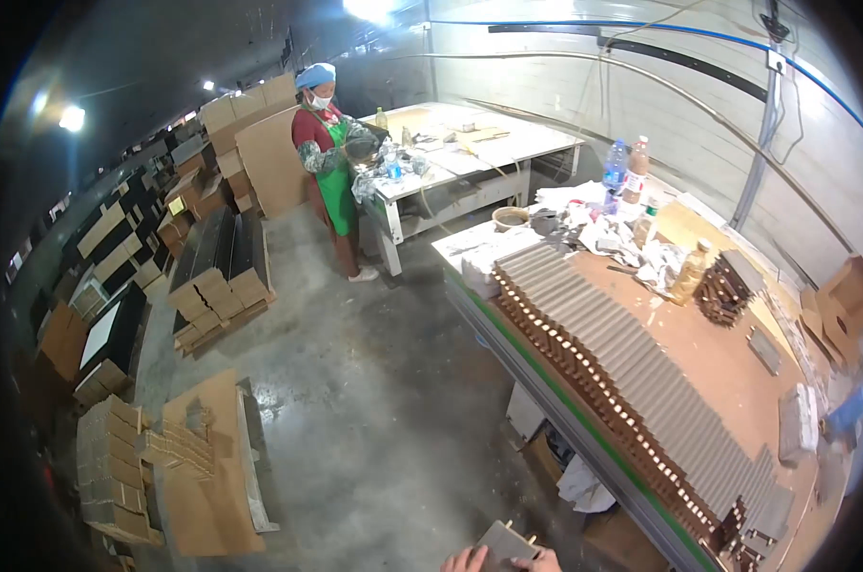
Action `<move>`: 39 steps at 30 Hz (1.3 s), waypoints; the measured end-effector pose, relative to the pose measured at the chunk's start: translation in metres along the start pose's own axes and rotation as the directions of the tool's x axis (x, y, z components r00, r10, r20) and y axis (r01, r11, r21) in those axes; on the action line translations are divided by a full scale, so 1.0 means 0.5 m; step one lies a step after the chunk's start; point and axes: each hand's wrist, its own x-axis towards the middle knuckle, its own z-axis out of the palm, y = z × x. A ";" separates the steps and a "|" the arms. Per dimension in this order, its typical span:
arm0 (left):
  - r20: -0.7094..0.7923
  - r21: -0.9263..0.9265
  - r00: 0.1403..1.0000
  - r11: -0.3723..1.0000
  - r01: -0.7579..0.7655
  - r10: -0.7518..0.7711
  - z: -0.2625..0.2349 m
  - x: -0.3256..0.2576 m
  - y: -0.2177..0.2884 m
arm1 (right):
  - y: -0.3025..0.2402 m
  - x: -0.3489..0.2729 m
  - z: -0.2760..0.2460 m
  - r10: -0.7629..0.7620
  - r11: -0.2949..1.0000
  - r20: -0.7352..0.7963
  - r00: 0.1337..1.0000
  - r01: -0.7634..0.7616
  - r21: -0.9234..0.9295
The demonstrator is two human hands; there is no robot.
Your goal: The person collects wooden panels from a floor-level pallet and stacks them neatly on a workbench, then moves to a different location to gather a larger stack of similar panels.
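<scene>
Only the fingertips of both my hands show at the bottom edge. My left hand (464, 561) and my right hand (547, 562) hold a small flat grey panel (504, 544) between them, with short pegs sticking out of its top edge. To the right, a long row of like grey panels (641, 381) stands on edge along the brown workbench (727, 357), their brown peg-studded ends facing the floor side.
A person in a green apron (332, 162) stands at a white table (508, 143) at the back. Bottles (626, 170), rags and a bowl (511, 218) clutter the bench's far end. Cardboard stacks (203, 458) and dark panel piles (220, 272) cover the floor on the left.
</scene>
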 end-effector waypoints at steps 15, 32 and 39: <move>-0.607 -0.673 0.792 0.574 -0.466 -0.068 0.256 -0.214 0.374 | -0.352 -0.473 -0.304 -0.238 0.937 0.140 0.961 0.265 -0.230; -0.689 -0.078 0.653 0.864 -0.498 0.314 0.383 -0.135 0.788 | -0.634 -0.328 -0.831 -0.563 0.258 0.077 0.822 0.264 -0.929; -0.679 0.243 0.533 0.840 -0.485 0.504 0.382 -0.067 0.830 | -0.608 -0.398 -0.856 -0.646 0.269 0.088 0.758 0.334 -0.903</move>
